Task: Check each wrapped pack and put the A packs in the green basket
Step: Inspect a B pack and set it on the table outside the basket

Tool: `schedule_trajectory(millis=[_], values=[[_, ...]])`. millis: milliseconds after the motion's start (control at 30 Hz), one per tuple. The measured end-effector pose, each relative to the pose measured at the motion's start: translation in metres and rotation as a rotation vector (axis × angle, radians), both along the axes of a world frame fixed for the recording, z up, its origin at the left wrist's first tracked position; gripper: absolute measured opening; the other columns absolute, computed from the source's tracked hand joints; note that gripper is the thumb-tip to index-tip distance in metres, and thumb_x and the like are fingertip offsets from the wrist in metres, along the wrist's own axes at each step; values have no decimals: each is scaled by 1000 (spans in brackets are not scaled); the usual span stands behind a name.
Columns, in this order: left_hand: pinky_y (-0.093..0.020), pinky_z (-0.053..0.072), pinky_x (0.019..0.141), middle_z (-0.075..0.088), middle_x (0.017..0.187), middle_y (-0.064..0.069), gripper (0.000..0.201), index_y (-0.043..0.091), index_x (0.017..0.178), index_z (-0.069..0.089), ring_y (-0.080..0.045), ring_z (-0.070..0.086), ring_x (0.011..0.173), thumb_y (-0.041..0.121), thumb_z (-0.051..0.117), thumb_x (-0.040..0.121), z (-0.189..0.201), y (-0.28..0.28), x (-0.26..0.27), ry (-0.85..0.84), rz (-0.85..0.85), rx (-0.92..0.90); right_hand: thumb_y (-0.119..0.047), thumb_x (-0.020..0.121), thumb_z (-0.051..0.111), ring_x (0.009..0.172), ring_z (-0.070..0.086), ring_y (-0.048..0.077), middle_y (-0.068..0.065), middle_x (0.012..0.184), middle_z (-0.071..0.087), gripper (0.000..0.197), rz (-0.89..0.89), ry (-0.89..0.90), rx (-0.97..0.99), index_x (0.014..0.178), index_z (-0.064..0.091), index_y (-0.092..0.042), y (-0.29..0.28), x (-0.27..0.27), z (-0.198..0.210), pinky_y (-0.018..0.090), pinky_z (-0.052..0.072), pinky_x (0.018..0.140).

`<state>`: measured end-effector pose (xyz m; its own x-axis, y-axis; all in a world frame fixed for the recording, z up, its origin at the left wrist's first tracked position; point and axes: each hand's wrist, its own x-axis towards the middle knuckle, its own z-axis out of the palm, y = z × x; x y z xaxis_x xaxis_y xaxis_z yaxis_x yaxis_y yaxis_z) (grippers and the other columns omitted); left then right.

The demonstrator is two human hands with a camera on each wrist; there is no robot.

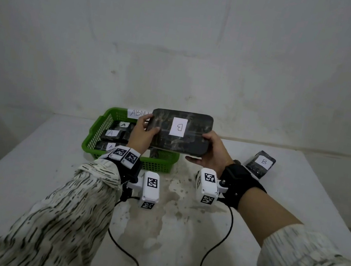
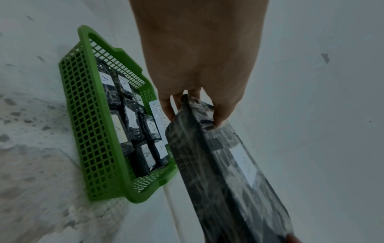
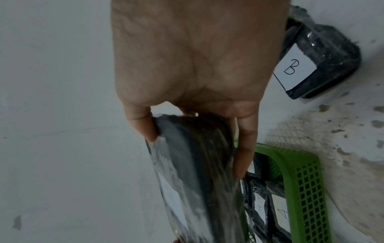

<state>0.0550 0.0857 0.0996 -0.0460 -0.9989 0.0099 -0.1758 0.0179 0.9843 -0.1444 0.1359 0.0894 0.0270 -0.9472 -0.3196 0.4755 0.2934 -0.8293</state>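
Note:
Both hands hold up a large dark wrapped pack (image 1: 189, 140) above the table, its white label with a B facing me. My left hand (image 1: 144, 131) grips its left end, thumb on the front; my right hand (image 1: 212, 148) grips its right end. The same pack (image 2: 224, 172) runs away from my left hand (image 2: 193, 105) in the left wrist view, and the pack (image 3: 193, 172) sits in my right hand (image 3: 197, 125) in the right wrist view. The green basket (image 1: 93, 143) stands below and left, holding several dark packs labelled A (image 1: 110, 133).
A smaller wrapped pack labelled B (image 1: 260, 163) lies on the white table (image 1: 26, 179) at the right, also seen as pack B (image 3: 311, 62). A paper sign (image 1: 137, 113) stands at the basket's back edge. The wall is close behind. Cables trail from both wrists.

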Motion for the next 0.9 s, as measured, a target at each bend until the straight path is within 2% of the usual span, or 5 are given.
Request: schedule_trajectory(millis=[233,367,633,733,900], values=[[-43,50,92,57,110,-15,58,20,129,46,-30,59,104,31,72,78,-15,8,21,-146,4,52,-23,87,59,84,60,21,6,90,66,8,-58,365,-30,92,66,-20,0,7,-3,32,50,73],[-20,52,73,54,117,-11,50,17,134,43,-18,56,99,15,62,88,-6,17,20,-124,-279,80,-7,80,68,88,66,22,12,105,71,36,92,541,-113,115,69,-15,-6,29,1,29,54,77],[-40,57,71,51,125,-7,47,27,130,45,-26,56,106,13,61,88,1,6,53,-172,-442,183,3,78,70,96,62,25,17,112,65,51,261,667,-152,127,58,-7,-18,66,20,26,53,83],[-53,56,72,50,128,-11,37,26,125,45,-31,58,103,12,54,92,-8,1,68,29,-377,272,-1,77,73,95,64,25,15,117,64,61,228,626,-102,132,49,-9,-18,68,10,32,55,84],[-51,55,62,47,130,-14,35,24,124,41,-39,55,106,6,49,94,-34,4,92,229,-299,445,-25,64,85,107,64,34,16,116,67,64,411,639,178,120,58,-10,-13,57,-26,51,44,103]])
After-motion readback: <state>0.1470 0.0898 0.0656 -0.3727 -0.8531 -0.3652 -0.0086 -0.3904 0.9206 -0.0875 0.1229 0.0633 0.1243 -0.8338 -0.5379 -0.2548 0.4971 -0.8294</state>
